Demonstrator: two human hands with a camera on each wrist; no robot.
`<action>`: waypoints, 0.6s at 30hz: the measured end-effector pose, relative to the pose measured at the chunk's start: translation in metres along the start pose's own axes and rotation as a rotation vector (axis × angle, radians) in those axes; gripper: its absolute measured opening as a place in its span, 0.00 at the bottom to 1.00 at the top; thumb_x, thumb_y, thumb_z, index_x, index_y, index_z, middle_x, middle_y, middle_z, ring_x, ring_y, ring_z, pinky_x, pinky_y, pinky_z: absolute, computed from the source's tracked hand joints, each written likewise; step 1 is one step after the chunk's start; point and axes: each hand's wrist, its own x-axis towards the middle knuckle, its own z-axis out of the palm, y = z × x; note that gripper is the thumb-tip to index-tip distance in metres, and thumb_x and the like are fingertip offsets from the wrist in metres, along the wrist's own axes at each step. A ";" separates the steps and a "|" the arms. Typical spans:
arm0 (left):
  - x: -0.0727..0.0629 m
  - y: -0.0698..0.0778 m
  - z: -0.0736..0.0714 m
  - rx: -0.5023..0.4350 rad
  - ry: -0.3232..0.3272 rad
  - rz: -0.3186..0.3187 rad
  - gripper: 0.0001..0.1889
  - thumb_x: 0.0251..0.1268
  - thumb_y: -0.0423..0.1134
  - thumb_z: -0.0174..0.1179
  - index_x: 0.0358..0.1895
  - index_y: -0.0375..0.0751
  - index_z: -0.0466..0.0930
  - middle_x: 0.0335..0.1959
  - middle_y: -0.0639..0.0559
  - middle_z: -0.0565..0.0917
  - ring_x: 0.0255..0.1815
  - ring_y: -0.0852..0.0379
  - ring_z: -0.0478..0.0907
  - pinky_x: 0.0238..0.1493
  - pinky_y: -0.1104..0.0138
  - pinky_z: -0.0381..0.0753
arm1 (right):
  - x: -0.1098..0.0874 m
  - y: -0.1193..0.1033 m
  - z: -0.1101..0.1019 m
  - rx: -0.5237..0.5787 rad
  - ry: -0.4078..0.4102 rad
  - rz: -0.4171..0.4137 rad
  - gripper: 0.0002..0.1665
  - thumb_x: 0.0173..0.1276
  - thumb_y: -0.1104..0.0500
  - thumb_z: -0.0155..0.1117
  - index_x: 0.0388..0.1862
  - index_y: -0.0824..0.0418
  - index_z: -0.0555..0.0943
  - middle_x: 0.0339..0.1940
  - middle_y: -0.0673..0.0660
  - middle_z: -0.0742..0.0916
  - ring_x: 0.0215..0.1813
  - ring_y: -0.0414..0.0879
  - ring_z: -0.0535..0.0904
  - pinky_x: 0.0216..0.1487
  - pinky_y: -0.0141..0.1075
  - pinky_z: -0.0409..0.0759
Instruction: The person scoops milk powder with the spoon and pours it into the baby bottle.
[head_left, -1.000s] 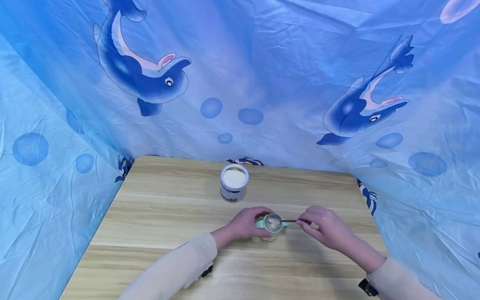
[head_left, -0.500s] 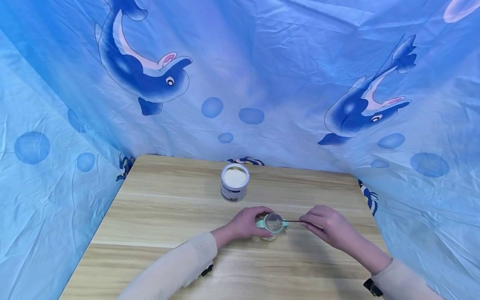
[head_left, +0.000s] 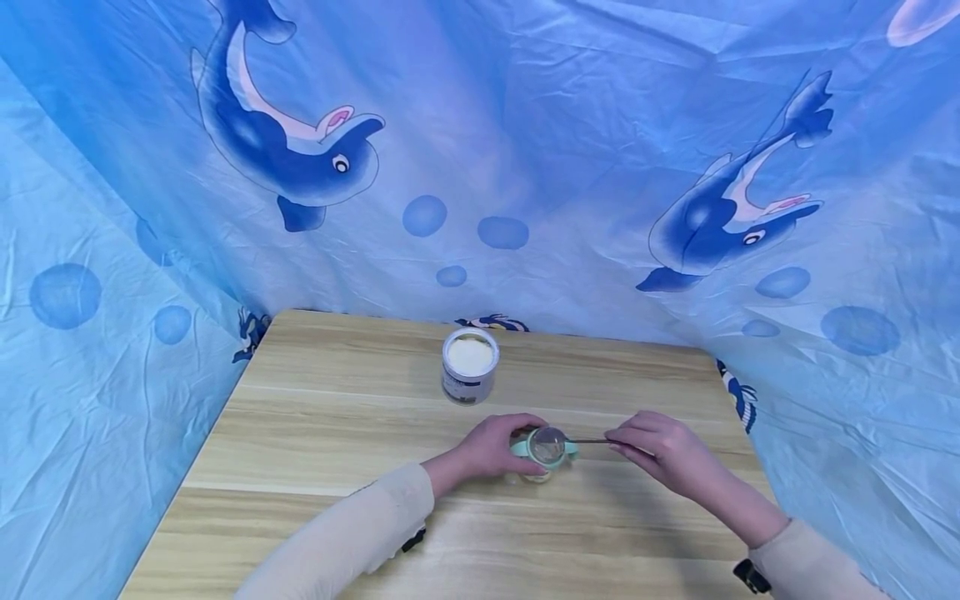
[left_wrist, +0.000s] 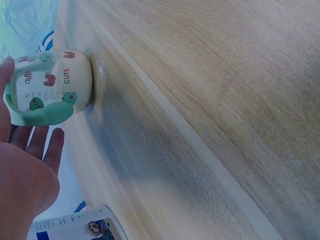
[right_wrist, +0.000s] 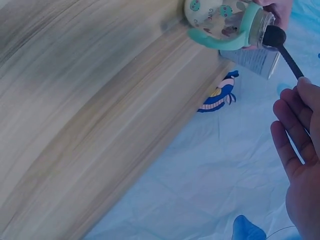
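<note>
A clear baby bottle [head_left: 545, 459] with green side handles stands on the table, its mouth uncovered. My left hand [head_left: 497, 447] holds it near the top, with fingers and thumb on opposite sides. Red and green cartoon figures and the word CUTE are printed on the bottle's wall [left_wrist: 49, 80]. From the right, my right hand [head_left: 663, 454] pinches the handle of a spoon [head_left: 590, 441]. In the right wrist view, the dark bowl of the spoon [right_wrist: 274, 37] is at the bottle's mouth; whether it touches the rim I cannot tell. Pale contents show low in the bottle.
Behind the bottle stands a lidless tin [head_left: 467, 387] filled with pale powder. Both stand on a wood-grain table [head_left: 315, 433]. Blue cloth [head_left: 480, 150] printed with dolphins hangs around its back and sides.
My right hand has moved slightly right, drawing the spoon the same way. The white clump seen at the bottle's mouth one second ago is gone. My left hand stays on the bottle.
</note>
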 end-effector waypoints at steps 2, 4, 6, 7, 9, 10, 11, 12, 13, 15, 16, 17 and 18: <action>0.000 0.000 -0.001 0.006 -0.001 0.000 0.37 0.56 0.58 0.82 0.70 0.58 0.80 0.62 0.67 0.85 0.64 0.65 0.79 0.69 0.64 0.77 | 0.000 0.001 -0.001 0.014 -0.016 0.020 0.21 0.86 0.48 0.56 0.48 0.57 0.92 0.40 0.47 0.92 0.39 0.42 0.87 0.38 0.33 0.86; 0.000 0.001 -0.001 0.014 -0.003 0.003 0.37 0.56 0.59 0.81 0.70 0.58 0.80 0.62 0.66 0.85 0.64 0.65 0.79 0.69 0.64 0.78 | -0.001 0.001 -0.003 0.033 -0.037 0.048 0.14 0.82 0.52 0.64 0.48 0.57 0.92 0.41 0.46 0.92 0.40 0.41 0.87 0.40 0.31 0.86; -0.001 0.002 -0.002 0.026 -0.009 0.008 0.38 0.56 0.59 0.81 0.71 0.58 0.80 0.63 0.65 0.85 0.65 0.64 0.79 0.70 0.63 0.78 | -0.001 0.001 -0.005 0.061 -0.047 0.080 0.07 0.74 0.59 0.73 0.48 0.56 0.93 0.41 0.45 0.92 0.41 0.41 0.88 0.41 0.29 0.86; -0.001 0.002 -0.003 0.034 -0.013 0.012 0.39 0.56 0.59 0.81 0.72 0.58 0.79 0.64 0.64 0.85 0.66 0.63 0.79 0.70 0.63 0.77 | -0.001 0.000 -0.006 0.078 -0.050 0.098 0.09 0.69 0.63 0.77 0.47 0.57 0.93 0.41 0.45 0.92 0.41 0.40 0.88 0.41 0.28 0.86; -0.002 0.005 -0.007 0.048 -0.024 0.013 0.41 0.57 0.59 0.81 0.74 0.57 0.77 0.67 0.63 0.83 0.68 0.62 0.78 0.72 0.62 0.76 | -0.002 0.000 -0.008 0.113 -0.046 0.128 0.18 0.58 0.71 0.81 0.47 0.57 0.93 0.41 0.44 0.93 0.41 0.39 0.88 0.42 0.26 0.85; -0.003 0.006 -0.009 0.053 -0.028 0.013 0.41 0.57 0.59 0.80 0.75 0.57 0.76 0.69 0.62 0.82 0.70 0.61 0.78 0.73 0.61 0.76 | -0.002 0.000 -0.009 0.129 -0.040 0.139 0.21 0.55 0.73 0.81 0.47 0.57 0.93 0.41 0.44 0.93 0.41 0.39 0.88 0.43 0.25 0.85; -0.003 0.008 -0.012 0.058 -0.031 0.014 0.42 0.57 0.59 0.80 0.76 0.57 0.75 0.70 0.61 0.82 0.71 0.60 0.77 0.74 0.60 0.75 | -0.002 0.000 -0.011 0.141 -0.040 0.155 0.23 0.54 0.74 0.81 0.47 0.56 0.93 0.41 0.43 0.93 0.41 0.39 0.89 0.44 0.24 0.84; -0.004 0.009 -0.015 0.062 -0.031 0.016 0.43 0.57 0.59 0.80 0.76 0.57 0.75 0.72 0.61 0.81 0.72 0.60 0.77 0.75 0.60 0.75 | -0.002 0.000 -0.012 0.151 -0.042 0.171 0.24 0.53 0.74 0.81 0.47 0.55 0.93 0.41 0.43 0.93 0.41 0.38 0.89 0.44 0.23 0.84; -0.005 0.011 -0.019 0.066 -0.032 0.019 0.43 0.58 0.59 0.80 0.77 0.57 0.74 0.72 0.61 0.80 0.72 0.59 0.77 0.75 0.60 0.74 | -0.002 0.000 -0.013 0.160 -0.041 0.187 0.24 0.53 0.75 0.81 0.47 0.55 0.93 0.42 0.43 0.93 0.42 0.38 0.89 0.45 0.22 0.84; -0.007 0.013 -0.027 0.071 -0.029 0.028 0.43 0.58 0.58 0.80 0.77 0.56 0.74 0.73 0.60 0.79 0.73 0.58 0.76 0.76 0.59 0.74 | -0.002 0.000 -0.017 0.164 -0.047 0.219 0.25 0.54 0.74 0.82 0.47 0.53 0.93 0.42 0.42 0.93 0.42 0.38 0.89 0.46 0.21 0.83; -0.007 0.015 -0.031 0.076 -0.027 0.032 0.43 0.58 0.57 0.80 0.77 0.55 0.74 0.74 0.60 0.79 0.73 0.58 0.76 0.76 0.59 0.74 | -0.003 -0.001 -0.018 0.166 -0.047 0.235 0.25 0.54 0.74 0.81 0.47 0.52 0.93 0.41 0.42 0.93 0.42 0.38 0.89 0.47 0.21 0.83; -0.008 0.016 -0.035 0.083 -0.027 0.039 0.43 0.59 0.57 0.80 0.78 0.55 0.74 0.74 0.59 0.79 0.73 0.57 0.76 0.76 0.59 0.74 | -0.003 -0.001 -0.020 0.177 -0.052 0.262 0.24 0.55 0.74 0.81 0.47 0.52 0.93 0.42 0.42 0.93 0.43 0.38 0.89 0.47 0.22 0.84; -0.009 0.018 -0.040 0.091 -0.025 0.045 0.43 0.59 0.57 0.80 0.77 0.55 0.74 0.74 0.59 0.79 0.73 0.56 0.76 0.76 0.59 0.74 | -0.003 -0.001 -0.022 0.194 -0.055 0.291 0.23 0.57 0.74 0.81 0.47 0.51 0.93 0.42 0.42 0.93 0.43 0.38 0.89 0.47 0.22 0.84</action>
